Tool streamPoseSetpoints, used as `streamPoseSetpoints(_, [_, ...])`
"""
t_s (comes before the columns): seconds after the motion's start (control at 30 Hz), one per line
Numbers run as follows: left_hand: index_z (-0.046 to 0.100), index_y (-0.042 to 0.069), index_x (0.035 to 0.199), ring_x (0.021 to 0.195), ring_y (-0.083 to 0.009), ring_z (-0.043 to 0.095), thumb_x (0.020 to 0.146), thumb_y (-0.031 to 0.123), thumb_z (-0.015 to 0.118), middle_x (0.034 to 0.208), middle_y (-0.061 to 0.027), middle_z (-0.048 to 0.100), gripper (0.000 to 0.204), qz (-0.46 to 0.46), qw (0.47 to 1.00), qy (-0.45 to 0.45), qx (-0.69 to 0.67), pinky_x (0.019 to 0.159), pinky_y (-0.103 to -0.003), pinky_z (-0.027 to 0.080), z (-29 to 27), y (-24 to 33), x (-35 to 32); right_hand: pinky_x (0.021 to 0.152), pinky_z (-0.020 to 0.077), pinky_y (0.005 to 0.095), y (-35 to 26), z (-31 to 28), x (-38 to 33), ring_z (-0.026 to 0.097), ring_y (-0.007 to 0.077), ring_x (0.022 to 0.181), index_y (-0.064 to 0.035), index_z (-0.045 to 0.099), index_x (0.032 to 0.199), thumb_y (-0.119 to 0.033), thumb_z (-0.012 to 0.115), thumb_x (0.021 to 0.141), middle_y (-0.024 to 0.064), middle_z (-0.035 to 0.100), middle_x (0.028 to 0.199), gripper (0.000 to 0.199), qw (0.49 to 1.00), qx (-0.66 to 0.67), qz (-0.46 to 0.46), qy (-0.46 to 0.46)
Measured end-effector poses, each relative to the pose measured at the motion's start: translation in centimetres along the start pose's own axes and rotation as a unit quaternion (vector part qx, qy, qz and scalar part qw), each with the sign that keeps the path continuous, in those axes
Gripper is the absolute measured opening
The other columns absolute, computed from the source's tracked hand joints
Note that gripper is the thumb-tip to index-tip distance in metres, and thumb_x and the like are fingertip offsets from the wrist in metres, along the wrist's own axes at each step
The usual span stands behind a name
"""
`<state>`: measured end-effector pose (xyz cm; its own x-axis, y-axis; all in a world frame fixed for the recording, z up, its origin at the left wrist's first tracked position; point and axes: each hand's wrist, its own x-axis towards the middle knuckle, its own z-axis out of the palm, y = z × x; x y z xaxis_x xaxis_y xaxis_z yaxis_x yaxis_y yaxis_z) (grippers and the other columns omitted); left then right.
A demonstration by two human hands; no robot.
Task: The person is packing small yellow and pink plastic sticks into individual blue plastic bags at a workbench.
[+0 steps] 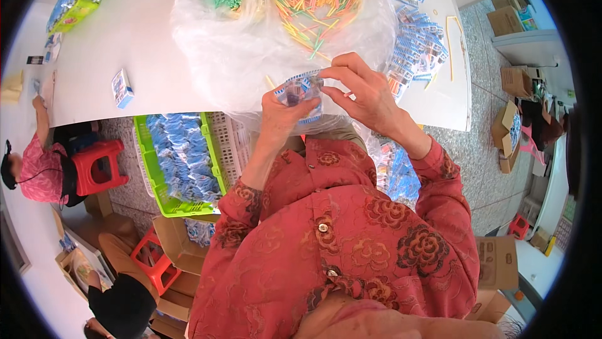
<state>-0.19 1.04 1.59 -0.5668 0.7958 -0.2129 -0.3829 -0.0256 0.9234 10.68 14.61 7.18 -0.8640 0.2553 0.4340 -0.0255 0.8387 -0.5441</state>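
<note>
My left hand [280, 115] grips a small clear plastic packet [300, 91] with blue striped edges, thumb across its front. Small darker contents show through the film but are too blurred to name. At the packet's right edge, the bent index finger and thumb of my right hand [367, 91] hold the film. A small pale piece shows by that hand's curled fingers; what it is I cannot make out. Just beyond both hands, a big clear plastic bag [207, 57] lies spread on the table, with many thin pink, green and yellow sticks [313, 0] in it.
Blue-striped packets [417, 44] pile up right of the bag on the white table [150, 19]. A small box [122, 88] sits left. Below the table edge, a green crate [160, 188] holds blue packets. Another person [44, 173] sits far left by a red stool [100, 166].
</note>
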Motion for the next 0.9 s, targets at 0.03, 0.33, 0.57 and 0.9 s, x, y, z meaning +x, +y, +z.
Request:
streamPoseSetpoints(0.03, [0.064,0.0,0.087,0.061,-0.0033,0.05,0.071,0.001,0.07,0.072,0.0026,0.059,0.017,0.0,1.0,0.001,-0.001,0.054,-0.018,0.04,0.0,-0.1,-0.1,0.052,0.0501,0.0277,0.0,0.0,0.0,0.057,0.0198,0.066,-0.0061,0.057,0.096,-0.003,0.067,0.071,0.0077,0.053,0.094,0.027,1.0,0.003,-0.008,-0.02])
streamPoseSetpoints(0.33, [0.064,0.001,0.085,0.063,-0.0025,0.051,0.072,-0.001,0.068,0.074,0.0028,0.06,0.014,0.03,0.999,-0.011,0.026,0.055,-0.019,0.041,0.0,-0.7,-0.2,0.051,0.0473,0.0302,0.1,0.4,0.1,0.057,0.0215,0.065,-0.0049,0.055,0.086,0.0,0.065,0.069,0.0065,0.052,0.092,0.02,0.998,-0.007,-0.026,-0.06])
streamPoseSetpoints(0.57, [0.064,0.0,0.087,0.063,-0.0029,0.052,0.072,-0.001,0.068,0.073,0.002,0.061,0.016,0.004,1.0,0.011,0.022,0.055,-0.019,0.042,0.1,0.0,-0.5,0.051,0.0487,0.0297,0.1,-0.9,0.0,0.058,0.0204,0.066,-0.0039,0.056,0.085,0.001,0.063,0.07,0.0063,0.053,0.09,0.018,0.994,0.07,0.048,-0.065])
streamPoseSetpoints(0.9, [0.063,0.0,0.087,0.061,-0.003,0.052,0.071,0.0,0.068,0.073,0.0018,0.061,0.017,0.002,0.999,-0.007,0.047,0.054,-0.018,0.041,0.1,-0.3,-0.6,0.053,0.0487,0.0301,0.1,-0.2,-1.2,0.059,0.0201,0.066,-0.0066,0.06,0.09,-0.007,0.067,0.07,0.0044,0.053,0.092,0.021,0.997,-0.007,-0.035,-0.064])
